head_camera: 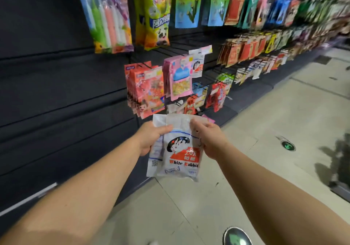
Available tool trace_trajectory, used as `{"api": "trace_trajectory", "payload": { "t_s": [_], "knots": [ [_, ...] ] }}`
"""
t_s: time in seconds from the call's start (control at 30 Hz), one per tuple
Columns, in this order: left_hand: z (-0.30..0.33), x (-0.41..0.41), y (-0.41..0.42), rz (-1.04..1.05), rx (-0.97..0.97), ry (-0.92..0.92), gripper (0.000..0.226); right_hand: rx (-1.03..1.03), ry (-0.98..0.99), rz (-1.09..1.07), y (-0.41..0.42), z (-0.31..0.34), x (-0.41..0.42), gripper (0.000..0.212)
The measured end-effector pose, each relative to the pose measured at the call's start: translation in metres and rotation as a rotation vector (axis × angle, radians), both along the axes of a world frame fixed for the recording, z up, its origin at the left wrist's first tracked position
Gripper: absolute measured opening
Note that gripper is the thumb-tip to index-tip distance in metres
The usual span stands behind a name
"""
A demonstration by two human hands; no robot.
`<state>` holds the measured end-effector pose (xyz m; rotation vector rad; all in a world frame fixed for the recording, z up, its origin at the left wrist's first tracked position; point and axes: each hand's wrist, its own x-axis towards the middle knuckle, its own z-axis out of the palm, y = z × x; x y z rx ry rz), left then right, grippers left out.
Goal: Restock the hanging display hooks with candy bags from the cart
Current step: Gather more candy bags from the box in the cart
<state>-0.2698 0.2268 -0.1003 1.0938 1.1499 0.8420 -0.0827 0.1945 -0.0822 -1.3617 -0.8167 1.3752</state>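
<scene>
We hold the White Rabbit candy bags (178,150) out in front of us, low and near, just below the hanging bags on the wall. Our left hand (151,138) grips the stack by its left edge, with the thumb on top. Our right hand (210,138) pinches the top right corner of the front bag. There look to be at least two bags, so one could slip out and fall on the floor if we pull the front one away too fast. The hole at the top is hard to see, so we might miss the hook and bend the bag. The pink bags (178,78) and red bags (145,89) hang close by, and we could knock them off. The floor (255,123) is pale tile, running far to the right beside a long dark wall (56,93) full of snack bags.
</scene>
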Motion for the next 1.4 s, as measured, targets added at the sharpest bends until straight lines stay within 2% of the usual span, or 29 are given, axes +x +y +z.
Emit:
{"api": "trace_trajectory", "payload": {
  "t_s": [0.17,0.27,0.3,0.37,0.47,0.6,0.93,1.07,1.13,1.33,1.4],
  "knots": [
    [-0.012,0.046,0.086,-0.076,0.025,0.032,0.026,0.000,0.013,-0.100,0.063,-0.001,0.041,0.015],
    [-0.013,0.067,0.143,-0.161,0.107,0.115,0.053,-0.021,0.001,-0.162,0.110,0.002,0.063,0.016],
    [-0.013,0.074,0.161,-0.182,0.109,0.110,0.055,-0.030,-0.016,-0.168,0.127,0.006,0.069,0.014],
    [-0.008,0.088,0.197,-0.188,0.101,0.088,0.043,-0.020,-0.039,-0.177,0.162,0.012,0.083,0.013],
    [0.000,0.109,0.246,-0.170,0.099,0.053,0.015,-0.013,-0.043,-0.203,0.210,0.016,0.100,0.023],
    [-0.008,0.137,0.285,-0.169,0.045,0.037,0.012,-0.069,-0.051,-0.176,0.249,0.012,0.126,0.017],
    [-0.021,0.216,0.369,0.020,0.013,0.031,0.023,-0.079,-0.042,0.002,0.368,-0.009,0.218,0.030],
    [-0.021,0.261,0.384,0.156,0.016,0.069,0.023,-0.095,-0.063,0.159,0.412,-0.008,0.272,0.016],
    [-0.018,0.277,0.390,0.209,0.019,0.074,0.026,-0.097,-0.081,0.245,0.433,-0.003,0.290,0.016],
    [-0.018,0.291,0.397,0.447,-0.042,0.048,0.017,-0.110,-0.025,0.428,0.482,-0.007,0.292,0.013],
    [-0.020,0.283,0.399,0.498,-0.042,0.041,0.021,-0.129,-0.018,0.471,0.495,-0.013,0.283,0.015]
  ]
}}
